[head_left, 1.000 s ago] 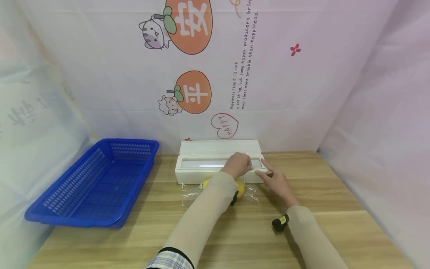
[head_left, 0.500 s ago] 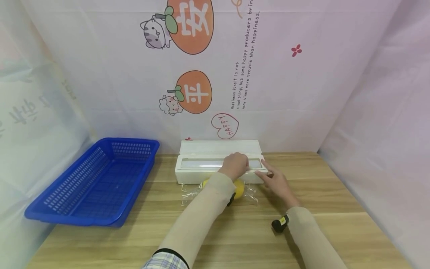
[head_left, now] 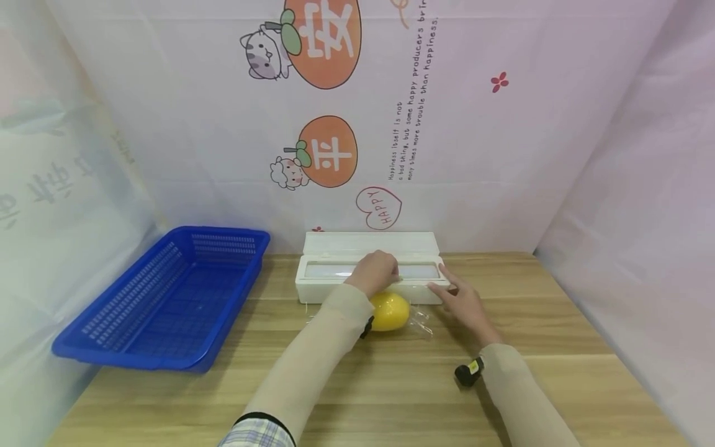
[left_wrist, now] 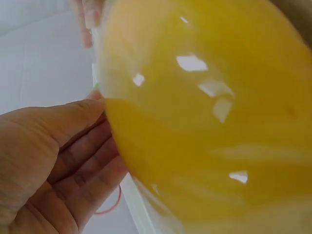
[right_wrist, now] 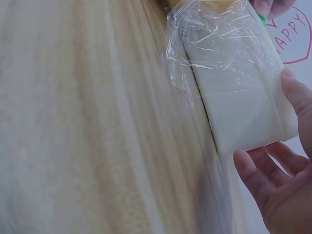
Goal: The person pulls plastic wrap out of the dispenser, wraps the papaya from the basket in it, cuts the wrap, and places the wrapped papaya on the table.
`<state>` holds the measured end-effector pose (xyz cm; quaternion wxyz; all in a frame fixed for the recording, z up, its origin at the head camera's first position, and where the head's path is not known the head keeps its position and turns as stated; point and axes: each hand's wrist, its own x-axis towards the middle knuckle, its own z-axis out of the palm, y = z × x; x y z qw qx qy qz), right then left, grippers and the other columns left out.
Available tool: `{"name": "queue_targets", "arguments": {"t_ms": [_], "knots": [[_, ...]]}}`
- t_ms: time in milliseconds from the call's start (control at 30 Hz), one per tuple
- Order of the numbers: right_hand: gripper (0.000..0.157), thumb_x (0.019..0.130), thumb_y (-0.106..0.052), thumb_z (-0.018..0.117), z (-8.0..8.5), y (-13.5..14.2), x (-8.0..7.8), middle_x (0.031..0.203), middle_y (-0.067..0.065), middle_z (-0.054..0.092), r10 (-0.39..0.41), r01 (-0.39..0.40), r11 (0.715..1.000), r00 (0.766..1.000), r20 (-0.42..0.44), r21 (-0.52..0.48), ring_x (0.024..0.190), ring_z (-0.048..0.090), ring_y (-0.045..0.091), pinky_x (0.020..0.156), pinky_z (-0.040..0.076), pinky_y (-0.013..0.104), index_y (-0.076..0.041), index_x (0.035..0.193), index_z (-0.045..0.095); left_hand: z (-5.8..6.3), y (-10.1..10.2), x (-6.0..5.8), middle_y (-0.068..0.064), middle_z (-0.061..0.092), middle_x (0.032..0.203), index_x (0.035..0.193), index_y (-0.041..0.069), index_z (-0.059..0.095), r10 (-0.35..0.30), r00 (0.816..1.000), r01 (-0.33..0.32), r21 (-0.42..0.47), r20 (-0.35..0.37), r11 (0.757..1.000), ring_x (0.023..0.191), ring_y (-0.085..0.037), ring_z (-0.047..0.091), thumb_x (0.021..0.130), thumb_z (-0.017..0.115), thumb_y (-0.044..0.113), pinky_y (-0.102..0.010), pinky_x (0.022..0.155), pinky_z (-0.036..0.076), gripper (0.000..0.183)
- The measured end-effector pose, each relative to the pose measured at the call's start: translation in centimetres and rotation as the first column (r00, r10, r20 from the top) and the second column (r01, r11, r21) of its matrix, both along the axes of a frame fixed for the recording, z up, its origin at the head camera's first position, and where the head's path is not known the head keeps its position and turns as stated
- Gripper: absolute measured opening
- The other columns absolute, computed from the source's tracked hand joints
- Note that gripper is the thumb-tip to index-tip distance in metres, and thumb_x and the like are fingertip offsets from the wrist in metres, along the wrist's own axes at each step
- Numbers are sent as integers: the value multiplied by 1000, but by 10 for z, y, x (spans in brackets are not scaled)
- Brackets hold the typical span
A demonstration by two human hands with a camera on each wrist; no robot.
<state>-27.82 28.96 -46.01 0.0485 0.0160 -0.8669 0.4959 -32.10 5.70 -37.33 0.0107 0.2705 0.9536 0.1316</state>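
Note:
A long white cling film dispenser (head_left: 424, 292) lies at the back of the table, its lid (head_left: 371, 243) raised and a film roll (head_left: 324, 270) inside. My left hand (head_left: 375, 272) pinches a small green slide cutter (right_wrist: 262, 18) on the dispenser's front edge; fingers mostly cover it. At the dispenser's right end, my right hand (head_left: 465, 309) holds the corner between thumb and fingers. A shiny yellow oval fruit (head_left: 392, 311), covered by clear film (right_wrist: 204, 53), sits against the dispenser's front, partly behind my left wrist. It fills much of the left wrist view (left_wrist: 204, 126).
A blue plastic basket (head_left: 209, 347) with perforated sides stands at the left of the wooden table (head_left: 391, 391). Behind the dispenser rises a printed white cloth (head_left: 463, 155). More white cloth hangs along both sides.
My left hand has slid left along the dispenser's front edge, uncovering more of the yellow fruit. My right hand keeps its place at the right end. The head view has shifted slightly.

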Motion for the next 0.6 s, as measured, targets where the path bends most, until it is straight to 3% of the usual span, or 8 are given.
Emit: {"name": "queue_targets", "arguments": {"t_ms": [367,600], "knots": [[76,93,-52,65,0,1,-1,119,24,61,6,-6,1000,1000,-1,9,85,63,28,69,58,35,-27,157,32,-2,-21,-1,1,73,98,100,12,77,22,999,-23,22,42,1000,92,-14,66,96,69,20,-29,88,53,12],[77,93,-54,65,-1,1,0,118,24,62,4,-4,1000,1000,4,1,83,64,29,68,57,35,-28,157,32,-1,-32,2,0,73,93,98,11,77,23,999,-24,31,24,999,88,-14,65,95,70,20,-28,85,54,12]]}}
